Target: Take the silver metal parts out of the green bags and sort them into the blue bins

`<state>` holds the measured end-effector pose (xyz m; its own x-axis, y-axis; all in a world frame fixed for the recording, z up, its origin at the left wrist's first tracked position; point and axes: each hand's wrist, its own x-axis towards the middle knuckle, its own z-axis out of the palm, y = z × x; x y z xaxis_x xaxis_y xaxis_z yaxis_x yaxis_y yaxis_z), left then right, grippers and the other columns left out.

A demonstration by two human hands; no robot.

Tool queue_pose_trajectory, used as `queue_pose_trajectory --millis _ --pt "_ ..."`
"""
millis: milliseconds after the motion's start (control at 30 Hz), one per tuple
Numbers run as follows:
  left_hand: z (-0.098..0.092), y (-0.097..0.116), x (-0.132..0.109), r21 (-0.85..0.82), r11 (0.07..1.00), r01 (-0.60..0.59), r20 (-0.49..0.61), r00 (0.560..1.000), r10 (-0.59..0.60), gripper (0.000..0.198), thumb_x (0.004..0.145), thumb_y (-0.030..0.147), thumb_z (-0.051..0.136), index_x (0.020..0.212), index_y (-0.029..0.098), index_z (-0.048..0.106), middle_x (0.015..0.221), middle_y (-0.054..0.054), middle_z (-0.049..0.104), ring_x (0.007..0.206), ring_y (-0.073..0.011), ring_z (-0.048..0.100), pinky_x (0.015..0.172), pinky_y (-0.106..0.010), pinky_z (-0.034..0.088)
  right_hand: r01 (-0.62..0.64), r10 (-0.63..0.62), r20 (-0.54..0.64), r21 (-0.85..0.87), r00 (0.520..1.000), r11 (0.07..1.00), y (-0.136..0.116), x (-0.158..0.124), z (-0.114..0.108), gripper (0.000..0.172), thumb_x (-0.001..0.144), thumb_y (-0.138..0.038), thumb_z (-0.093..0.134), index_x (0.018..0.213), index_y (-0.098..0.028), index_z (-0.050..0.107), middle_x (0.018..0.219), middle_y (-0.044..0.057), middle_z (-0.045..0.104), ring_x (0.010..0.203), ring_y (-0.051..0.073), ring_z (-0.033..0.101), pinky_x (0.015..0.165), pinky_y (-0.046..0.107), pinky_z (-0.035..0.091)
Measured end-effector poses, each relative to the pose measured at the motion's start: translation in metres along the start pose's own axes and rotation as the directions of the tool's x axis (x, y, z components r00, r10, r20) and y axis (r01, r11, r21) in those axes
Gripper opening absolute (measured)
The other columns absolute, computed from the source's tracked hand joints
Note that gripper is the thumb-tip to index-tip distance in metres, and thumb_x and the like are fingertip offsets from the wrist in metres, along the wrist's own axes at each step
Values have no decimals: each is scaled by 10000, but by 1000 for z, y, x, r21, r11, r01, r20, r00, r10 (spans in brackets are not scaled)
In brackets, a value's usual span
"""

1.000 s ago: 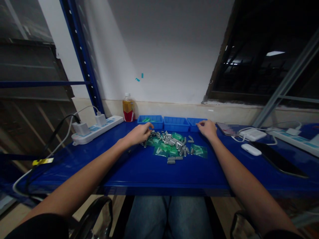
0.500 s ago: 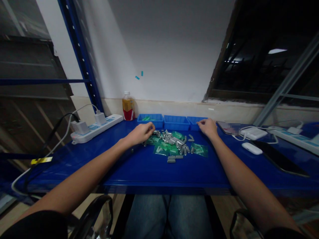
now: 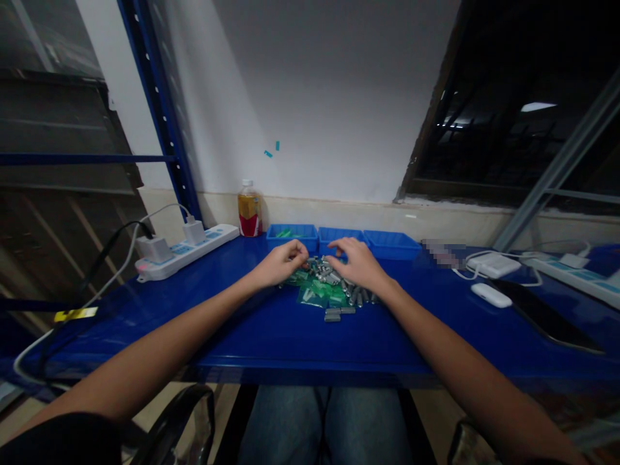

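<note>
My left hand point(image 3: 283, 263) is at the left edge of a heap of small silvery metal cylinders point(image 3: 332, 276). Its thumb and fingertips are pinched together, and whatever may be between them is hidden. Over the heap's right side, my right hand point(image 3: 357, 261) has its thumb and fingers apart, with nothing visible in the gap. Green clear plastic bags point(image 3: 312, 294) lie under and among the cylinders. A few loose cylinders point(image 3: 333, 314) lie in front of the heap.
Behind the heap are a blue bin with green pieces point(image 3: 292, 244), a middle blue bin point(image 3: 339, 233) and a right blue bin point(image 3: 393, 245). A bottle point(image 3: 249, 210) and a power strip point(image 3: 188, 248) stand left. A phone point(image 3: 545, 313) and a white case point(image 3: 491, 295) lie right.
My right hand has moved left from the right blue bin to above the heap, and its fingers have parted. My left hand has shifted slightly right, still pinched.
</note>
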<state>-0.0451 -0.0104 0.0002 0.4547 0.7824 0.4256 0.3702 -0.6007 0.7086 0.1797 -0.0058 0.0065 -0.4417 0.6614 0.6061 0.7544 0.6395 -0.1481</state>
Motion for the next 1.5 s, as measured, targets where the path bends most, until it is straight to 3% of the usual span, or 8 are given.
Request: queue_pose_trajectory --millis 133,300,567,800,933,1100,1300,1500 --pt "8 -1 0 -145 988 46 22 999 -44 187 864 339 499 845 154 475 733 -1 553 706 -125 598 628 -234 456 163 -161 65 -22 985 986 -34 -6 12 214 847 -346 575 990 -187 586 891 56 621 862 204 520 732 315 339" --pt "9 1 0 -170 983 69 48 997 -61 212 863 360 502 835 151 484 696 3 569 641 -109 560 614 -229 448 164 -163 34 -35 986 986 -33 -9 14 142 862 -306 556 926 -182 576 857 56 608 841 201 513 711 307 329" --pt "-1 15 -6 225 961 -162 74 986 149 253 852 272 517 1072 147 534 873 -46 635 777 -145 593 685 -261 457 116 -116 -27 33 993 993 -31 -7 11 224 925 -326 452 840 -170 588 795 46 584 790 175 507 720 303 342" --pt "-4 20 -7 417 875 -244 72 969 236 202 900 279 447 1001 150 566 882 -52 623 783 -155 566 715 -279 439 116 -112 -44 94 993 989 -35 -8 10 202 917 -334 468 859 -178 583 793 42 589 797 179 522 732 304 365" --pt "-4 21 -7 456 862 -220 69 975 213 276 938 332 376 979 151 580 876 -55 631 781 -160 571 705 -275 424 126 -119 -82 87 990 988 -37 -8 9 182 859 -306 555 991 -180 556 855 48 596 815 192 530 738 313 376" --pt "-2 21 -8 458 867 -196 97 981 170 342 960 338 312 890 147 587 817 -42 623 763 -157 574 694 -274 415 155 -151 -81 43 985 987 -40 -9 7 136 890 -287 492 898 -178 572 842 53 591 824 192 522 739 316 365" --pt "-2 19 -10 346 907 -241 44 970 241 292 874 321 506 1114 154 508 882 -30 619 767 -140 576 693 -255 437 126 -122 -63 56 991 991 -40 -8 7 218 924 -283 422 807 -178 573 778 49 577 793 182 506 736 315 355" --pt "-1 19 -8 401 884 -239 48 970 240 193 874 298 490 973 151 569 820 -38 615 741 -147 562 680 -262 439 122 -117 -65 79 991 989 -39 -8 8 223 929 -301 420 814 -182 570 786 46 580 793 181 508 737 310 364"
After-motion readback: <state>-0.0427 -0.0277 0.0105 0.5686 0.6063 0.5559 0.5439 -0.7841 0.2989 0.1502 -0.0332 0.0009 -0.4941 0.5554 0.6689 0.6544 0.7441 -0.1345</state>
